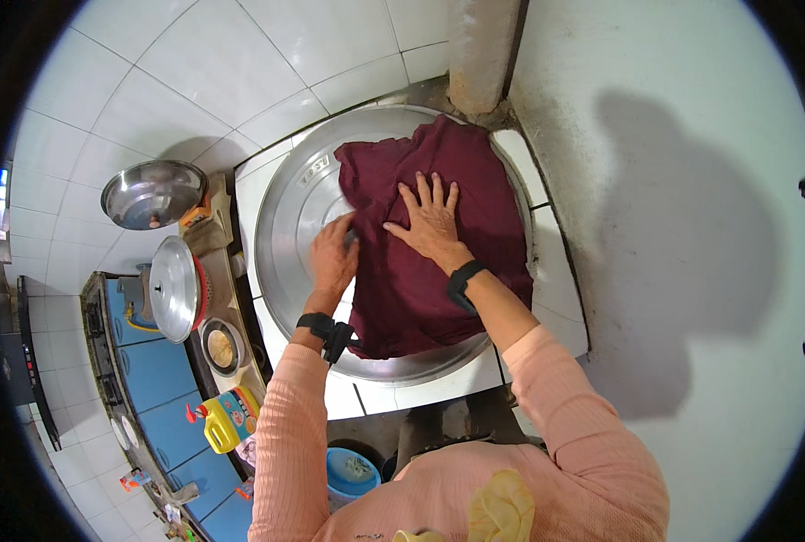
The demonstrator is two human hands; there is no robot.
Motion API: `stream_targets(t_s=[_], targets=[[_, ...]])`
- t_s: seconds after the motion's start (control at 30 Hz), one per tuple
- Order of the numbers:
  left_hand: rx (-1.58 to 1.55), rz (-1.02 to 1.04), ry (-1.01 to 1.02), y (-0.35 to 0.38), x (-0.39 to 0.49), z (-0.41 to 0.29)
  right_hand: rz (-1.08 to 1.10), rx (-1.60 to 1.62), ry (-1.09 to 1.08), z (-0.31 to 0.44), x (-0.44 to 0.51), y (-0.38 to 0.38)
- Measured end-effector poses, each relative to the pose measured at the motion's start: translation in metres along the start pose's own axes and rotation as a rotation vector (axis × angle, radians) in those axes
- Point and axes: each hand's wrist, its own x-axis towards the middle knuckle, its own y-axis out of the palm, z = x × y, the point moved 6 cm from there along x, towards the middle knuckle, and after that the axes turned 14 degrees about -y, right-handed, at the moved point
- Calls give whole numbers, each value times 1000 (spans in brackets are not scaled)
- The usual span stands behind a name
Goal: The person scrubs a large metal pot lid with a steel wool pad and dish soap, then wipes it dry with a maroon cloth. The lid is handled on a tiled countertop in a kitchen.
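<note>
A maroon cloth garment (443,284) lies spread over the right part of a large round aluminium lid (287,271). My right hand (433,220) rests flat on the fabric, fingers spread. At the cloth's left edge is my left hand (335,257), its fingers partly curled and the fingertips touching the fabric. Whether those fingers pinch the edge is hidden. The lid sits on a white-tiled stove top (328,400). Each wrist wears a black band.
Left on a ledge stand a steel bowl (155,196), a lidded red colander (202,291), a small bowl with food (221,349) and a yellow pump jug (230,420). A blue basin (353,471) is below. A pipe (480,61) and wall (646,203) bound the right.
</note>
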Motion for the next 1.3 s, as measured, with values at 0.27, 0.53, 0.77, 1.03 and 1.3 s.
stream_targets(t_s=[0.27,0.53,0.77,1.03,1.3], targets=[[61,65,45,7,26,-25,-39,32,14,-26,-10,-3],[265,-25,-32,21,44,-16,45,-41,-66,-11,29,18],[203,-92,123,24,46,-17,60,31,-316,-12,70,44],[264,18,-17,29,49,-5,197,79,21,-107,136,43],[265,11,-41,27,48,-6,273,439,550,-217,41,29]])
